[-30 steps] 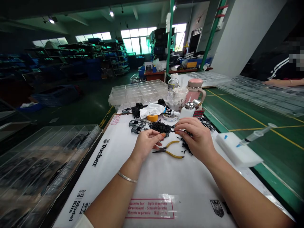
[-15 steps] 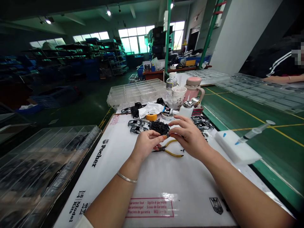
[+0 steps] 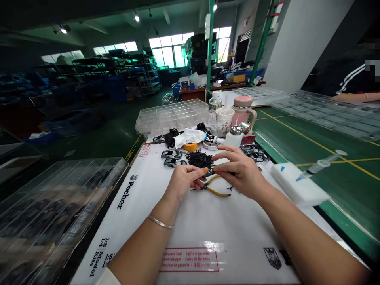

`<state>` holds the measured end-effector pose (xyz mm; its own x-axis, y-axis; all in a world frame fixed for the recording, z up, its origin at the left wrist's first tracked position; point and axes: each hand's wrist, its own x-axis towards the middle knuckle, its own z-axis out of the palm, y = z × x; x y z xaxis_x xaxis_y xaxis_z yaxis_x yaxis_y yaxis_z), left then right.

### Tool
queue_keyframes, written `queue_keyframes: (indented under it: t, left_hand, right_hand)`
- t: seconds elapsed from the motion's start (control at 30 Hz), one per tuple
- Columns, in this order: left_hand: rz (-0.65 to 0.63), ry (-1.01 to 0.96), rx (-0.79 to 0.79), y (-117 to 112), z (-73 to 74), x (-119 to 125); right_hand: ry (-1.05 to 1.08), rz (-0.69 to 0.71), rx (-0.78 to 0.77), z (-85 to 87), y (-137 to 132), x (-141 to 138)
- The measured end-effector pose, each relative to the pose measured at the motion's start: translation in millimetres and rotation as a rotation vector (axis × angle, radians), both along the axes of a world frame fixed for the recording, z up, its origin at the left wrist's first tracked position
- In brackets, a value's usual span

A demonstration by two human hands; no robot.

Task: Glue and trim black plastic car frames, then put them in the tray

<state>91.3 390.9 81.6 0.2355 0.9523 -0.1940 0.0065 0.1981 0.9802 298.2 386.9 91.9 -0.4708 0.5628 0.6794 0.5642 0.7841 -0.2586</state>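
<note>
My left hand [image 3: 184, 180] and my right hand [image 3: 240, 171] meet over a white printed cardboard sheet [image 3: 196, 225]. Both pinch a small black plastic part [image 3: 211, 172] between their fingertips. Just below them lie yellow-handled pliers [image 3: 214, 189]. A heap of small black parts [image 3: 199, 158] sits right behind my left hand, and dark metal frame pieces [image 3: 172, 157] lie to its left. My left wrist wears a thin silver bracelet.
Behind the heap are a glue tube [image 3: 194, 137], tape rolls [image 3: 190, 147], a cup [image 3: 225, 118], a pink flask [image 3: 242, 111] and clear compartment trays [image 3: 175, 114]. A syringe [image 3: 322, 163] rests on a white foam block [image 3: 297, 186] at right. Clear trays [image 3: 56, 209] stand at left. Another person's arm [image 3: 353, 96] is far right.
My right hand moved left from the scattered black parts on the right and came to my left hand; both now pinch one small part together.
</note>
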Motion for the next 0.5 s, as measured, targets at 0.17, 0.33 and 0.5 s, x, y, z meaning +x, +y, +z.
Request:
queue_keyframes:
  t: [0.17,0.33,0.5]
  left_hand:
    - [-0.058,-0.074,-0.092,2.6,-6.1,-3.8]
    - [-0.116,-0.136,-0.163,3.2,-9.6,-5.3]
    - [-0.114,-0.087,-0.112,3.0,-6.3,-5.1]
  right_hand:
    - [0.036,0.054,0.086,2.7,-0.6,-3.6]
    - [0.089,0.143,0.148,-0.1,2.1,-6.1]
    - [0.117,0.141,0.051,-4.3,2.9,-4.0]
